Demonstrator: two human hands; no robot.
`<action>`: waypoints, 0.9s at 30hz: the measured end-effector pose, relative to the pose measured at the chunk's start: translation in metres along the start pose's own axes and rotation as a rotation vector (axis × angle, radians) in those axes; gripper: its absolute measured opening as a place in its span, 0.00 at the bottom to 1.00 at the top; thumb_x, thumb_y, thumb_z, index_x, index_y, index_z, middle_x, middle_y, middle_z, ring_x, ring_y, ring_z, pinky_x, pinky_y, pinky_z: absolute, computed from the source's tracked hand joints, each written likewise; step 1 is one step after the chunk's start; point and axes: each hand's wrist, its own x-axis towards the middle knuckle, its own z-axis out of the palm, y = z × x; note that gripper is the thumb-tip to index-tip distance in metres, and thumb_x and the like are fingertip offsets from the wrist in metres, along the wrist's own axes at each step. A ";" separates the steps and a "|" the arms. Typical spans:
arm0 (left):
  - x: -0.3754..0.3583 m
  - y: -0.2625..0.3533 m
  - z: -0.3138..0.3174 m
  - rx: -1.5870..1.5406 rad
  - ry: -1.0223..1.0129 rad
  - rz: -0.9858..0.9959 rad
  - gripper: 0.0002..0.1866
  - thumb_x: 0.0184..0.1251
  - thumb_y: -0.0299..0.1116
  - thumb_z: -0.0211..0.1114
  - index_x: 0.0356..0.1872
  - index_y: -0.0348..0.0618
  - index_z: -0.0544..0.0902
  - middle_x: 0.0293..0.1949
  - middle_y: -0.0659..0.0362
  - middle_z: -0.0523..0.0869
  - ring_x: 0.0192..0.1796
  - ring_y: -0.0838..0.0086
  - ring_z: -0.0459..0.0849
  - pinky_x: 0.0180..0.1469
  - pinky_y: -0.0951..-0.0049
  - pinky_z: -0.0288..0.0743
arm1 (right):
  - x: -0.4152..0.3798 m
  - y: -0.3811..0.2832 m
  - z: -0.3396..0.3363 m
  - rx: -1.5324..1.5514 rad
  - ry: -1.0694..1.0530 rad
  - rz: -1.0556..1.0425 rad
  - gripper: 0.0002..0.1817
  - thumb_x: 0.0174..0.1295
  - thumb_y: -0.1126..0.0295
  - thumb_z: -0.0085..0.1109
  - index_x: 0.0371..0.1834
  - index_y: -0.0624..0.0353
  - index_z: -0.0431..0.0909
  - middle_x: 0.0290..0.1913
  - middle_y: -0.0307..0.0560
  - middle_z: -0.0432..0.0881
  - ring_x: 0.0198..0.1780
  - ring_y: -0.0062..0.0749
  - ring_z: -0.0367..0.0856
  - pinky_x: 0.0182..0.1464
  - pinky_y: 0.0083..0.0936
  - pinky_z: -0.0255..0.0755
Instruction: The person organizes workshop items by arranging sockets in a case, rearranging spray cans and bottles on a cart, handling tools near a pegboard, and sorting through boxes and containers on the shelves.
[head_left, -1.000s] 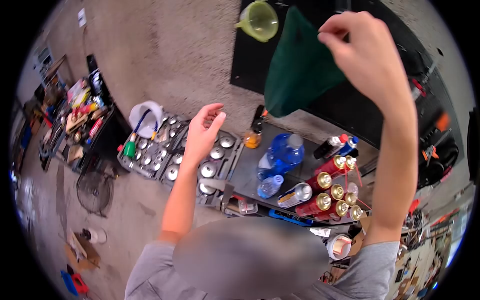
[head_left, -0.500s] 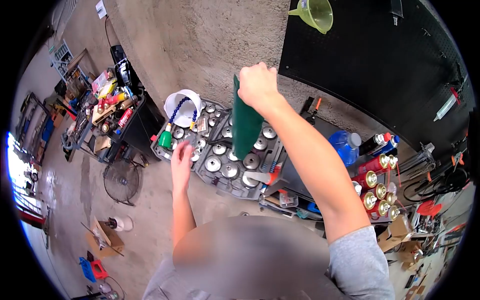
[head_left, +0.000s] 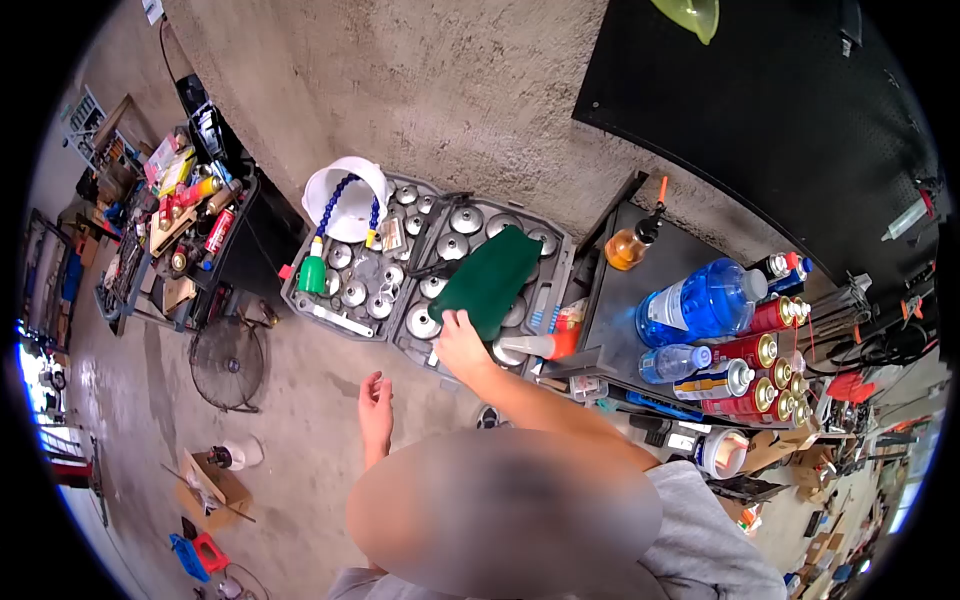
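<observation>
A dark green cloth-like piece (head_left: 490,280) lies over the round metal caps in the right half of an open grey case (head_left: 400,345). My right hand (head_left: 463,346) holds its lower left edge, fingers bent down on it. Just right of that hand is an orange and grey tool (head_left: 545,345). My left hand (head_left: 376,405) hangs in the air below the case, fingers apart, holding nothing. In the left half of the case stand a white bucket (head_left: 345,200) and a green nozzle (head_left: 312,274) on a blue jointed hose.
Right of the case, a dark cart (head_left: 615,295) carries an amber bottle (head_left: 626,249), a big blue jug (head_left: 690,303) and several red cans (head_left: 745,352). A fan (head_left: 227,362) stands on the floor at left, near a cluttered cart (head_left: 240,265).
The green piece, held up hanging before, now lies on the case. My right hand has come down to its lower edge. My left hand has moved lower, away from the case.
</observation>
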 end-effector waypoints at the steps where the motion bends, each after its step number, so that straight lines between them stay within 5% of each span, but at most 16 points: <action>1: -0.003 -0.008 -0.001 0.035 -0.025 0.005 0.26 0.82 0.49 0.69 0.72 0.46 0.82 0.52 0.62 0.88 0.49 0.76 0.85 0.48 0.70 0.79 | -0.005 -0.010 0.014 0.035 -0.066 -0.005 0.12 0.68 0.59 0.66 0.42 0.44 0.99 0.49 0.37 0.95 0.68 0.46 0.74 0.67 0.51 0.63; 5: -0.003 -0.019 -0.004 0.110 -0.057 0.011 0.26 0.82 0.48 0.70 0.72 0.47 0.82 0.53 0.61 0.87 0.49 0.76 0.85 0.46 0.71 0.79 | -0.016 -0.025 0.050 0.122 -0.027 0.077 0.11 0.65 0.60 0.67 0.40 0.46 0.99 0.48 0.40 0.95 0.67 0.45 0.74 0.64 0.49 0.64; 9: 0.001 -0.006 0.009 0.139 -0.092 -0.002 0.25 0.82 0.42 0.71 0.72 0.41 0.82 0.53 0.56 0.90 0.50 0.73 0.85 0.55 0.68 0.80 | -0.038 -0.018 0.026 0.323 0.009 0.222 0.09 0.62 0.63 0.68 0.36 0.49 0.97 0.45 0.40 0.93 0.63 0.45 0.76 0.61 0.48 0.66; 11: 0.006 0.008 0.023 0.165 -0.150 0.154 0.23 0.83 0.39 0.71 0.70 0.40 0.82 0.53 0.56 0.91 0.50 0.73 0.85 0.54 0.68 0.81 | -0.063 -0.014 -0.005 0.364 0.046 0.300 0.09 0.61 0.63 0.68 0.35 0.50 0.97 0.44 0.40 0.92 0.62 0.45 0.77 0.60 0.47 0.67; 17: -0.052 0.199 0.114 -0.134 -0.458 0.434 0.19 0.83 0.31 0.69 0.69 0.40 0.84 0.51 0.58 0.90 0.50 0.75 0.86 0.55 0.73 0.80 | -0.167 0.055 -0.148 0.802 0.787 0.541 0.06 0.61 0.68 0.76 0.41 0.51 0.92 0.43 0.38 0.87 0.56 0.43 0.81 0.61 0.43 0.72; 19: -0.100 0.271 0.147 -0.240 -0.666 0.580 0.21 0.79 0.30 0.72 0.70 0.40 0.84 0.51 0.58 0.90 0.50 0.76 0.86 0.54 0.74 0.80 | -0.217 0.098 -0.196 0.639 0.938 0.609 0.08 0.62 0.69 0.78 0.44 0.51 0.93 0.43 0.37 0.89 0.51 0.41 0.83 0.59 0.42 0.74; 23: -0.162 0.376 0.209 0.180 -0.879 1.084 0.27 0.71 0.28 0.75 0.70 0.38 0.82 0.54 0.55 0.89 0.54 0.68 0.88 0.60 0.69 0.81 | -0.325 0.201 -0.204 0.368 1.051 0.918 0.19 0.65 0.65 0.78 0.56 0.60 0.91 0.49 0.47 0.89 0.47 0.44 0.87 0.53 0.43 0.81; 25: -0.170 0.381 0.239 0.258 -0.759 1.197 0.28 0.71 0.29 0.75 0.70 0.38 0.81 0.56 0.54 0.89 0.55 0.64 0.88 0.61 0.66 0.81 | -0.352 0.243 -0.207 0.563 0.881 1.078 0.22 0.66 0.64 0.78 0.60 0.64 0.89 0.50 0.53 0.89 0.45 0.45 0.88 0.53 0.37 0.83; 27: -0.169 0.367 0.262 0.330 -0.617 1.303 0.29 0.71 0.30 0.76 0.71 0.39 0.80 0.57 0.52 0.90 0.57 0.60 0.88 0.63 0.63 0.81 | -0.365 0.267 -0.207 0.816 0.602 0.981 0.23 0.68 0.62 0.77 0.61 0.66 0.88 0.52 0.57 0.88 0.43 0.43 0.88 0.52 0.36 0.84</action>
